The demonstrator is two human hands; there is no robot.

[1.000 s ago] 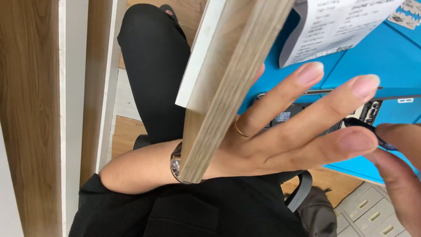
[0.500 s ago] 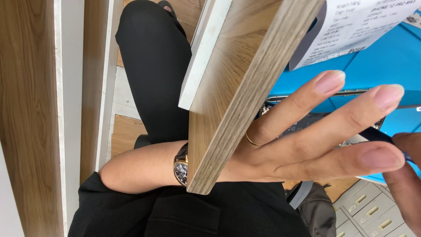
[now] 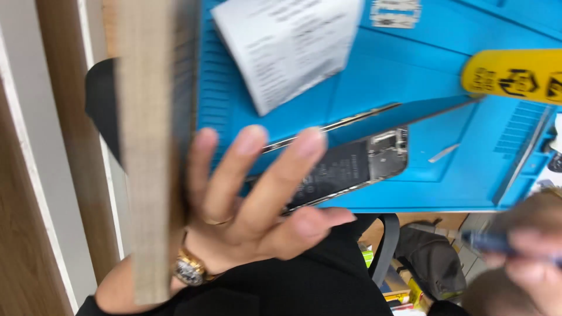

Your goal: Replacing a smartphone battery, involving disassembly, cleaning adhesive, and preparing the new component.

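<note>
Since a moment ago the view has swung over, so much more of the bright blue rubber work mat [image 3: 468,146] shows, and the thick pale wooden table edge [image 3: 146,146] now stands tall on the left. The left hand [image 3: 252,199] has stayed open, fingers spread wide, with a gold watch [image 3: 188,270] on the wrist. It lies across the near end of the opened dark phone with its insides showing [image 3: 351,167], which rests on the mat near the front edge. Its lifted screen panel [image 3: 380,120] stands up just behind it like an open book.

The right hand [image 3: 527,257] is low at the right and very blurred. It seems closed around a thin blue pen-like tool [image 3: 489,241], though that is hard to tell. A white printed paper sheet [image 3: 290,47] lies at the top of the mat, and a yellow plastic tool [image 3: 515,73] is at the upper right.

To do this well, the left hand should press flat and keep the phone from sliding. The tool tip should come in slowly, away from the thin screen.
</note>
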